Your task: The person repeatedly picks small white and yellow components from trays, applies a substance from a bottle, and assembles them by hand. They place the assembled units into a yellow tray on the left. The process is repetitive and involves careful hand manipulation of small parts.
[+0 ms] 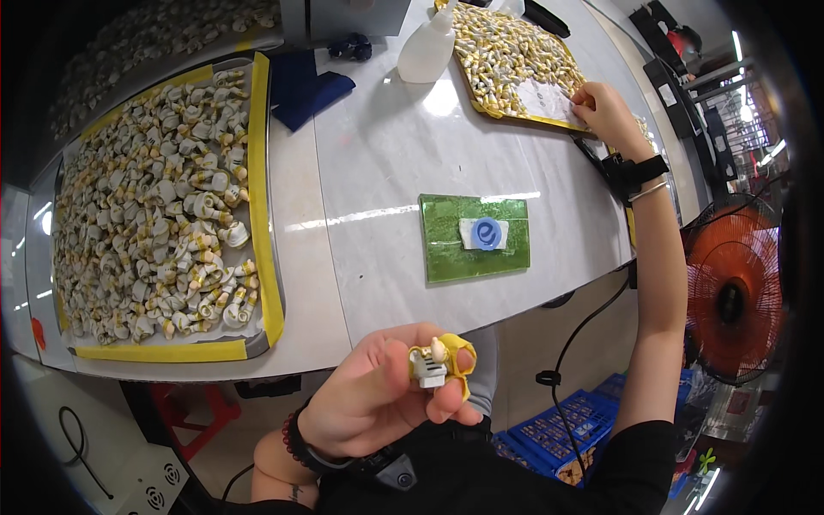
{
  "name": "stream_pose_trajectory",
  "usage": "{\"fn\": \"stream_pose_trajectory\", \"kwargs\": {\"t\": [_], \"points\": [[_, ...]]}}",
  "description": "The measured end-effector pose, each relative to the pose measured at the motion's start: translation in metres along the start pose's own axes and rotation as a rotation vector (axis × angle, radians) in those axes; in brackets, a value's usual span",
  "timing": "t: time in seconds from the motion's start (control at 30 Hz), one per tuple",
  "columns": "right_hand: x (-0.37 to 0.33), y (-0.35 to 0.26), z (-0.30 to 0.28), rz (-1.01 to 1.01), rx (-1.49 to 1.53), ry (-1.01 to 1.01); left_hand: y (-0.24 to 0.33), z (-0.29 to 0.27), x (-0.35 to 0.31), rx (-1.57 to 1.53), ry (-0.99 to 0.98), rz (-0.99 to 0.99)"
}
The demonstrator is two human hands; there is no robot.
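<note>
Close to my body, my left hand (369,390) pinches a small white and yellow figurine (429,365) between thumb and fingers; a yellow covering shows on a fingertip. My right hand (605,112) reaches far right to a yellow-edged tray (485,112) of small white and yellow pieces (515,56). Its fingers are pressed together over the bare white liner (545,99) at the tray's near corner; whatever is between them is too small to make out. On the table between my hands lies a green slab (442,257) bearing a white pad and a round blue piece (487,233).
At left stands a large yellow-taped tray (262,172) heaped with similar figurines (163,215). A translucent bottle (427,53) and dark blue cloth (313,96) are at the table's back. An orange fan (730,292) stands right; blue crates (558,421) sit below the table.
</note>
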State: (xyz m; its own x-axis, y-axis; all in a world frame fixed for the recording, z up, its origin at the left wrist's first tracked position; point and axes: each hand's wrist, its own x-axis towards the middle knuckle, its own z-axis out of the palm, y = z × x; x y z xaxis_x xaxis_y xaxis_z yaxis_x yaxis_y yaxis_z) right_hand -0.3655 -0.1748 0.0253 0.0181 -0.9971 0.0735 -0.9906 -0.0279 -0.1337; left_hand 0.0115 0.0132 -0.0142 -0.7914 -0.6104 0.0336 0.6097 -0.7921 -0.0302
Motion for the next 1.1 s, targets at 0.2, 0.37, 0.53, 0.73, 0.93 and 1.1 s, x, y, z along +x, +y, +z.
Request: {"fn": "stream_pose_trajectory", "kwargs": {"t": [0.2,0.37,0.53,0.73,0.93,1.1], "points": [[-0.008,0.002,-0.004,-0.074,0.036,0.102,0.0,0.005,0.0,0.061,0.035,-0.012],[-0.049,-0.087,-0.024,-0.235,0.65,0.054,0.002,0.004,0.0,0.115,0.11,0.022],[-0.105,-0.139,-0.035,-0.488,0.694,-0.149,0.006,0.003,0.001,0.156,0.132,0.043],[-0.121,-0.142,-0.018,-0.552,0.486,-0.11,0.007,0.008,0.002,0.197,0.185,0.075],[-0.115,-0.145,-0.016,-0.581,0.392,-0.113,0.008,0.007,0.002,0.189,0.201,0.088],[-0.114,-0.152,-0.01,-0.698,0.194,-0.044,0.007,0.011,0.003,0.298,0.31,0.143]]}}
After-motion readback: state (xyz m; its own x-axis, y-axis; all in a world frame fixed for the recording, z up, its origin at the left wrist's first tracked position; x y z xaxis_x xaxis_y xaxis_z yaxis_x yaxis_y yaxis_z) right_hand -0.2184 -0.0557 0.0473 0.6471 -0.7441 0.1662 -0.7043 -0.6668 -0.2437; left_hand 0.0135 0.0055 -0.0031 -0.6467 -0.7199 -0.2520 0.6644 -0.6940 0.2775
